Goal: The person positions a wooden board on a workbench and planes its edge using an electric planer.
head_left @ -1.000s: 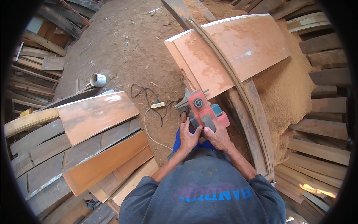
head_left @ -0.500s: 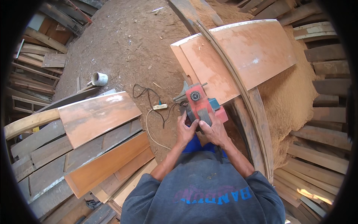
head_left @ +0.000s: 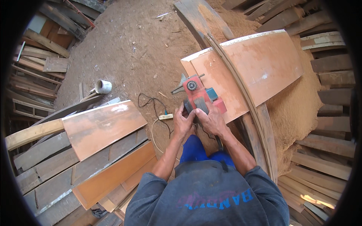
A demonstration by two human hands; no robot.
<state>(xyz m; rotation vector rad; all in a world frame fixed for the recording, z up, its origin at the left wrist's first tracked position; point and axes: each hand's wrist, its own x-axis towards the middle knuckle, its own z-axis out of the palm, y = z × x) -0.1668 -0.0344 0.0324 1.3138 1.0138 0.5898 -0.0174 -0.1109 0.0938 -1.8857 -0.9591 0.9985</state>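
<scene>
We see both hands still on the red electric hand planer point(head_left: 198, 98), which sits on the near edge of the wide reddish-brown wooden board point(head_left: 256, 67). The left hand point(head_left: 183, 122) and the right hand point(head_left: 212, 119) are closed around its rear grip. Compared with before, the planer stays almost in place; the view shifted slightly.

both hands grip a red electric planer point(head_left: 198, 97) at the near left edge of a reddish board point(head_left: 260, 67): the left hand point(head_left: 183, 122) on its left, the right hand point(head_left: 212, 119) on its rear handle. left of them a black cord point(head_left: 151, 103) runs over the dirt floor point(head_left: 128, 49) to a socket strip point(head_left: 166, 116). farther left stands a white cup point(head_left: 102, 86). sawdust point(head_left: 298, 109) lies heaped at right.
</scene>
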